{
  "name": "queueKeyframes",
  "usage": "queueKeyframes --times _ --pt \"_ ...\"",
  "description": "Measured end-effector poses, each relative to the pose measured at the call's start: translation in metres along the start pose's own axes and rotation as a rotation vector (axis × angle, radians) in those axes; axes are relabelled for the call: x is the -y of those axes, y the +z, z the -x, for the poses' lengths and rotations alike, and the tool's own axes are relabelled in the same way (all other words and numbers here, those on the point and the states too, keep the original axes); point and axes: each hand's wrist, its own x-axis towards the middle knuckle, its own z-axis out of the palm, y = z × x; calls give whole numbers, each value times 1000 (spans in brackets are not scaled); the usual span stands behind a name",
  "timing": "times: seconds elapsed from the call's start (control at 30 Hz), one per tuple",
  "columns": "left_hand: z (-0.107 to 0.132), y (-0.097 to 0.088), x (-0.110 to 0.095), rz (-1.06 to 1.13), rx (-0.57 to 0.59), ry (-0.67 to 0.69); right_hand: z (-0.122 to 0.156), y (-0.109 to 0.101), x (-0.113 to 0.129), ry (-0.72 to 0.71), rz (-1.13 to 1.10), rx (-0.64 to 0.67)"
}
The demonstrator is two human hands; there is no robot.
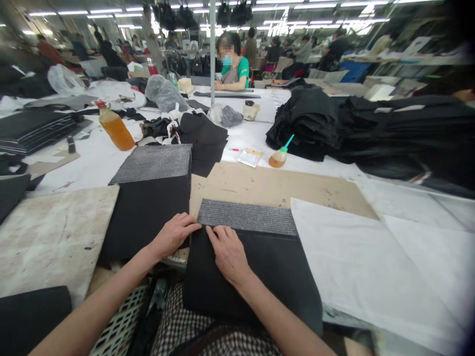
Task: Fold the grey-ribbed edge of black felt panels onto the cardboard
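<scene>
1 black panel [274,274] lies before me, 1 grey ribbed strip [248,215] along its far side. My right hand [230,251] rests half-open on it, grasping nothing; my left hand [178,232] curls loosely at the seam's [263,234] left end, pinch unclear. Even fingertip pressure should keep edges straight. Nearby: 1 amber bottle [116,130], 1 squeeze bottle [277,159].

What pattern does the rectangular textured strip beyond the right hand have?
The strip has fine grey and black lengthwise stripes, best seen in the head view.
</scene>
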Motion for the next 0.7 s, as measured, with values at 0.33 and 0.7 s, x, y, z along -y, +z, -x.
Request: queueKeyframes --times 0.33,0.7 --pt "2 -16 -10 -201 106 115 0 -3 2 9 2 5" --pt "-7 5 -66 -212 41 -123 14 -12 -7 21 -48 -55"
